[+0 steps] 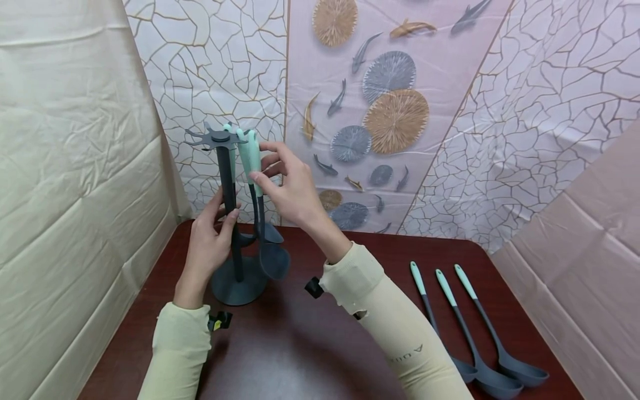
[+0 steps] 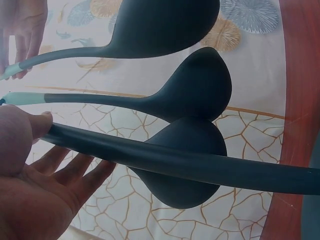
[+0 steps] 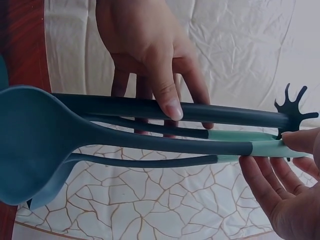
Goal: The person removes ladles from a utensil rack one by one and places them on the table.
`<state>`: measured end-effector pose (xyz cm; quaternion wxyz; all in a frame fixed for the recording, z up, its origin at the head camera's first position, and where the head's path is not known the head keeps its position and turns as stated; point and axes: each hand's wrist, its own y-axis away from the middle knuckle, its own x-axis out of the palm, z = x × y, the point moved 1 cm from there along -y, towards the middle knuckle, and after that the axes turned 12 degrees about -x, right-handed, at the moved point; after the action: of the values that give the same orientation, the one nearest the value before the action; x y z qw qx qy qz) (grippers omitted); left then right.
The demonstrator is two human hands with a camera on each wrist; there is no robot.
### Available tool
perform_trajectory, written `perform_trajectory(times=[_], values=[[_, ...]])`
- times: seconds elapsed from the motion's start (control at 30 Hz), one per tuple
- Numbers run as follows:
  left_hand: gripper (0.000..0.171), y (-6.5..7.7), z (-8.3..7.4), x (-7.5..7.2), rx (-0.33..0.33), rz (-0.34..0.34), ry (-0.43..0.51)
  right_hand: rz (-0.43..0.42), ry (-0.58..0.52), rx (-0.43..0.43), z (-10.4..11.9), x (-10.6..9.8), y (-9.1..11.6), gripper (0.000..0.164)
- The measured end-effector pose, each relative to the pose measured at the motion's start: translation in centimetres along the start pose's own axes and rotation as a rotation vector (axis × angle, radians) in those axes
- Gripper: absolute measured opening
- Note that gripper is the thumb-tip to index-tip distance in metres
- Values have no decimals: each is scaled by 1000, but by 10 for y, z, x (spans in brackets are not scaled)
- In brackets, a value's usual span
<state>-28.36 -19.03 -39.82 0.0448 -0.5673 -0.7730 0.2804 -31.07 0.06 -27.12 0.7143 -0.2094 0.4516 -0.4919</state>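
Observation:
A dark grey utensil stand point(image 1: 226, 172) rises from a round base at the table's left side, its top a ring of hooks point(image 3: 295, 110). My left hand point(image 1: 210, 239) holds the pole, thumb on one side and fingers behind. With thumb and fingers my right hand point(image 1: 292, 186) pinches the mint-green handle of a grey ladle point(image 3: 162, 143) beside the hooks. The ladle's bowl point(image 1: 275, 262) hangs low, over the base's right edge. Two more mint-handled utensils hang close behind; their rounded heads, one a dark scoop point(image 2: 195, 90), overlap partly. Whether the pinched ladle's hole is on a hook, I cannot tell.
Three more mint-handled utensils lie on the dark red table point(image 1: 310, 344) at the right: a left one point(image 1: 430, 311), partly behind my right sleeve, a middle one point(image 1: 465, 328) and a right ladle point(image 1: 522, 369). Cloth walls point(image 1: 75, 166) surround the table's back and sides.

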Motion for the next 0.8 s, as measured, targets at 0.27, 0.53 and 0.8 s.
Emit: perform_trajectory(times=[0.27,0.53,0.8], values=[[58,0,0,0,-6,-5,-15,6,11,3,4,-8,1,46],[58,-1,1,0,-6,-9,-17,-13,47,-16,6,-17,1,48],[58,0,1,0,-2,-15,-17,-10,59,-9,3,-22,4,47]])
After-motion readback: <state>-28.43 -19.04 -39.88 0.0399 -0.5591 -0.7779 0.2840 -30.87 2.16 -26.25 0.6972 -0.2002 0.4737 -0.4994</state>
